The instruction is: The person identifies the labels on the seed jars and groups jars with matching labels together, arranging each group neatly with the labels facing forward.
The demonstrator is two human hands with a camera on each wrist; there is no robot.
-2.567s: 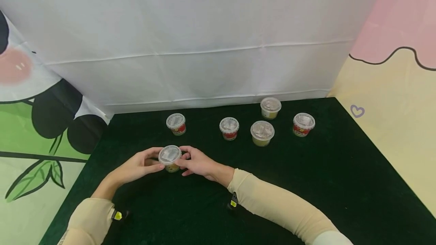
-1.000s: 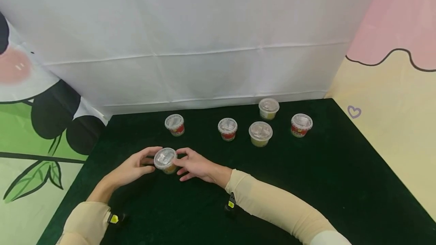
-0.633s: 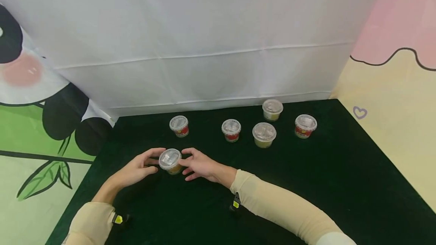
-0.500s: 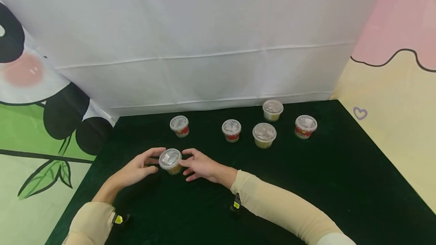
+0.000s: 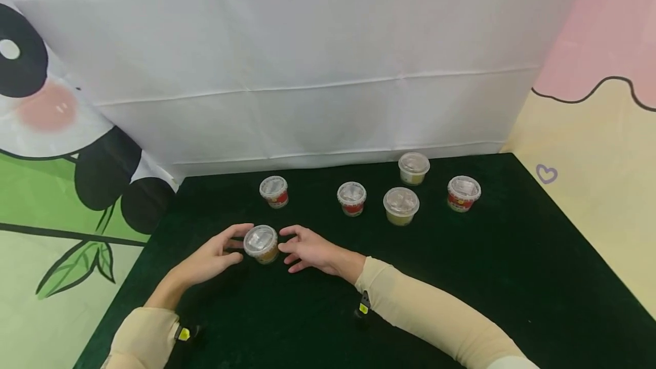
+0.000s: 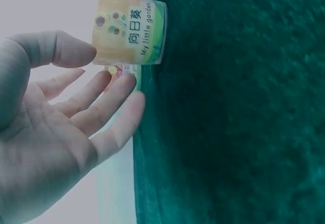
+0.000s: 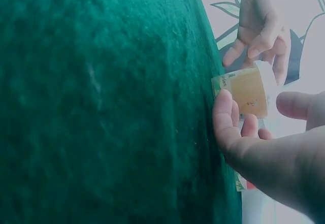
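Left of the frame's lower middle, a lidded cup (image 5: pixel 261 244) is being ringed by the left hand (image 5: pixel 211 259) and the right hand (image 5: pixel 315 253), both being held loosely spread; whether it is being touched cannot be told. Soft, even pressing seems best, so it is not being tipped. Farther off, across the frame's middle and right, five other cups (image 5: pixel 352 199) are not being touched

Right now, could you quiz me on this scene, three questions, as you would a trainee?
1. How many lidded cups show in the head view?
2. Which words are on the label of the cup between the left hand and right hand? A: Fresh honey; B: My little garden; C: Sweet home.
3. True or false: that cup's label is red.

Key: 1. Six. 2. B. 3. False; it is mainly yellow.
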